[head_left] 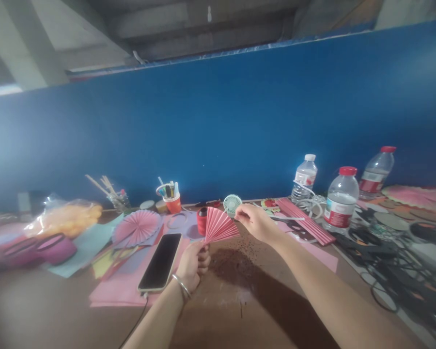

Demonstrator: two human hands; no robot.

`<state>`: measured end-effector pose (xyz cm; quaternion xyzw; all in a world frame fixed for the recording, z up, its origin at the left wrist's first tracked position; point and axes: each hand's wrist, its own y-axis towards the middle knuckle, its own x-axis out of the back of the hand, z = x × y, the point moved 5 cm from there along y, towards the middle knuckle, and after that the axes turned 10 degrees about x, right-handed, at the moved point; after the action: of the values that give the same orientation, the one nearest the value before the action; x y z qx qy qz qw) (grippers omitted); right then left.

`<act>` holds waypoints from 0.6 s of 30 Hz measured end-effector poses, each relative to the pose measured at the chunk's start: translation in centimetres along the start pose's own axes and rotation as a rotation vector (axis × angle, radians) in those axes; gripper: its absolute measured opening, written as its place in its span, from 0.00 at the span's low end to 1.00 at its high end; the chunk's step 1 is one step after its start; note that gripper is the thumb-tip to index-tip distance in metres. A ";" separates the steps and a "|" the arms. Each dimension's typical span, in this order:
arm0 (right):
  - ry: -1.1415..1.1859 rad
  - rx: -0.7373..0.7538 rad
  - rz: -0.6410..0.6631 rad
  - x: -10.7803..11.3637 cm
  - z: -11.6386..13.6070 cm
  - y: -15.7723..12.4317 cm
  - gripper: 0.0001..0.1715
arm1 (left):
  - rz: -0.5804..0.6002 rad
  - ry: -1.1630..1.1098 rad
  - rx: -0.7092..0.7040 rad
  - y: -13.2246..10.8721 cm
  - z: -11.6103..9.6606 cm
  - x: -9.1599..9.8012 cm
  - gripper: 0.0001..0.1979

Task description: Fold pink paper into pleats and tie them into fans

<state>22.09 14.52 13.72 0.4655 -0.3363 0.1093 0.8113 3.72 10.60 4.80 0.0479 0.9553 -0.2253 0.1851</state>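
Note:
A pleated pink paper fan (220,226) is spread out above the table, its folds meeting at the lower left. My left hand (192,265), wearing a silver bangle, is closed round that narrow end. Just right of the fan's upper edge is my right hand (256,223), its fingers bent together in a pinch. Whether anything thin sits between those fingertips is too small to tell. Behind the fan stand a red round container (202,222), partly covered by it, and a small mint-green electric fan (232,204).
To the left, a phone (160,261) with a cable lies on pink paper sheets (109,293), near a pink paper rosette (138,228). Pleated pink strips (305,222) and water bottles (340,198) stand or lie to the right, with dark cut scraps (403,271) beyond. A blue wall (218,121) closes the back.

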 end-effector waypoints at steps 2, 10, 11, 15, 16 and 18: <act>0.006 0.003 0.006 0.0 0.0 0.0 0.09 | 0.002 -0.005 -0.001 0.0 0.0 0.0 0.13; 0.019 -0.019 -0.006 0.0 -0.2 0.0 0.09 | 0.022 -0.035 0.027 -0.1 0.2 -0.1 0.13; 0.028 -0.029 -0.007 0.0 -0.3 -0.1 0.09 | 0.027 -0.041 0.034 -0.1 0.2 -0.1 0.13; 0.057 -0.066 -0.010 -0.5 -0.9 -0.2 0.10 | 0.063 -0.081 0.065 -0.1 0.3 -0.1 0.12; 0.063 -0.078 -0.011 -0.8 -1.1 -0.3 0.10 | 0.075 -0.094 0.073 -0.1 0.3 -0.1 0.12; 0.076 -0.110 -0.015 -1.6 -1.7 -0.5 0.11 | 0.107 -0.123 0.095 -0.3 0.3 -0.2 0.12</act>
<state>21.90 15.87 11.74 0.4181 -0.3073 0.1024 0.8487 3.93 10.25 4.77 0.0938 0.9266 -0.2625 0.2525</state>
